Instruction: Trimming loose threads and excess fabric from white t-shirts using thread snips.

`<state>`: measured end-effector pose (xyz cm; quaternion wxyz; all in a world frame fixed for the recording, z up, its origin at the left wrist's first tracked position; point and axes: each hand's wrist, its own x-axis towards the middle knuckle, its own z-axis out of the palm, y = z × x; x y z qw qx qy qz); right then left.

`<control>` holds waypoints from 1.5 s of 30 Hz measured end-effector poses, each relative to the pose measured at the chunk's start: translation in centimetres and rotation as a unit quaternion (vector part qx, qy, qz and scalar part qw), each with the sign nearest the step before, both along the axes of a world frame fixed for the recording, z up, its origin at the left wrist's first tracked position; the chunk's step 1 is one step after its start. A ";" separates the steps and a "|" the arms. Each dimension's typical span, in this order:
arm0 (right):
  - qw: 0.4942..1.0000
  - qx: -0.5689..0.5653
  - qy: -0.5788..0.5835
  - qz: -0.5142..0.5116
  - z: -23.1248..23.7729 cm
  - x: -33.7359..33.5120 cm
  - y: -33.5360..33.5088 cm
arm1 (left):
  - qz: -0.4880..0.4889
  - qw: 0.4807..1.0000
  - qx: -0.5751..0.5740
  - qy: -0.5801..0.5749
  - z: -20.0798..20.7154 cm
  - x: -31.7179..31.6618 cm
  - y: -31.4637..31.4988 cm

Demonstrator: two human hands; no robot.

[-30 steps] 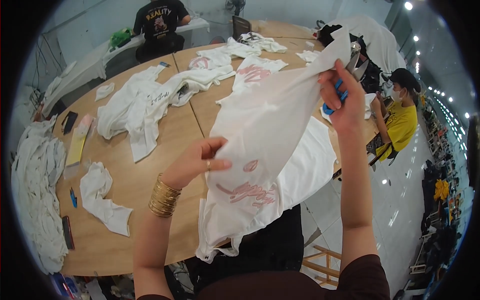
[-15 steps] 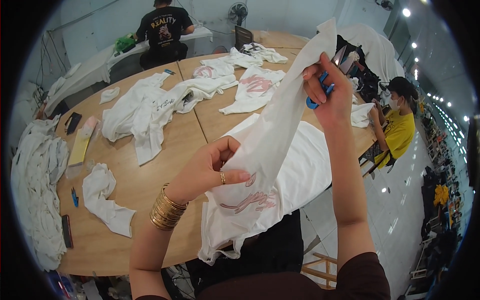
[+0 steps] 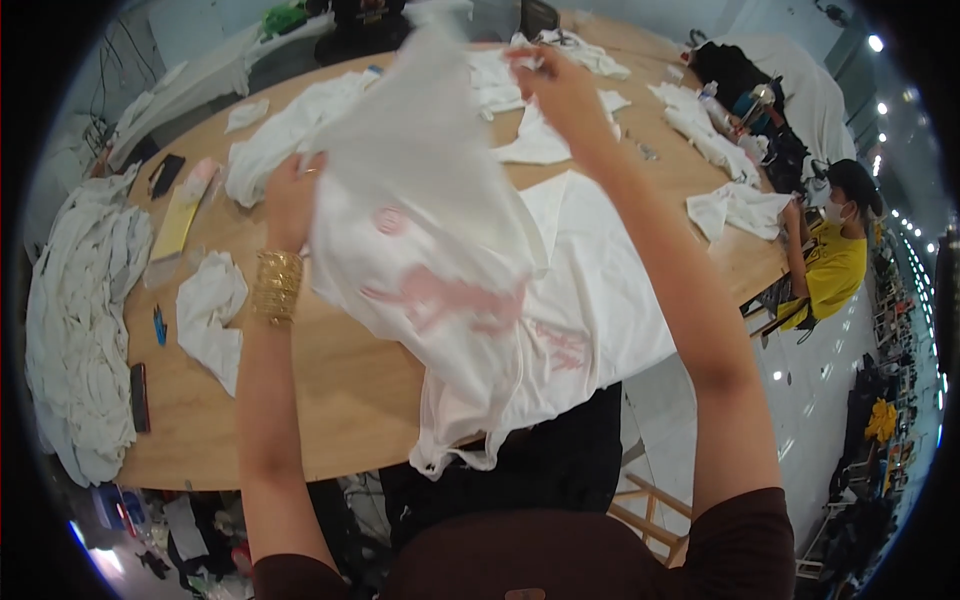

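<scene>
A white garment (image 3: 415, 225) with pink lettering hangs raised and blurred in front of me, its lower end over my lap. My left hand (image 3: 294, 195), gold bangles at the wrist, is closed on the garment's left edge. To the right of the raised cloth is my right hand (image 3: 552, 88), smeared by motion; whether it grips anything does not show. The blue-handled scissors cannot be made out in it. Another white garment (image 3: 615, 285) with pink print lies under the raised one, over the table's near edge.
On the wooden table (image 3: 330, 415) lie several white garments, a folded white piece (image 3: 210, 305), a yellow card (image 3: 178, 225), blue snips (image 3: 160, 325) and a dark phone (image 3: 139, 397). A heap of white cloth (image 3: 85, 320) lines the left side. A person in yellow (image 3: 838, 262) sits at right.
The garment has swung up and left, spreading open. My left hand has moved up and left, my right hand up and left. The scissors seen in the right hand no longer show.
</scene>
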<state>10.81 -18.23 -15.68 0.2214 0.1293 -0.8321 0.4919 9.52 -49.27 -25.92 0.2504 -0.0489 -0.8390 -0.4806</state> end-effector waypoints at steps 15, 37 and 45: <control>0.904 0.382 -0.148 -0.126 -24.3 11.1 10.8 | 0.285 0.859 0.405 -0.128 -18.4 -6.6 -21.2; 0.881 0.364 -0.151 -0.261 -25.2 8.6 11.5 | -0.196 0.856 -0.453 -0.154 -14.3 2.9 10.9; 0.968 0.183 -0.107 -0.136 -25.0 10.4 6.0 | -0.359 0.870 -0.251 -0.224 -12.2 4.1 16.9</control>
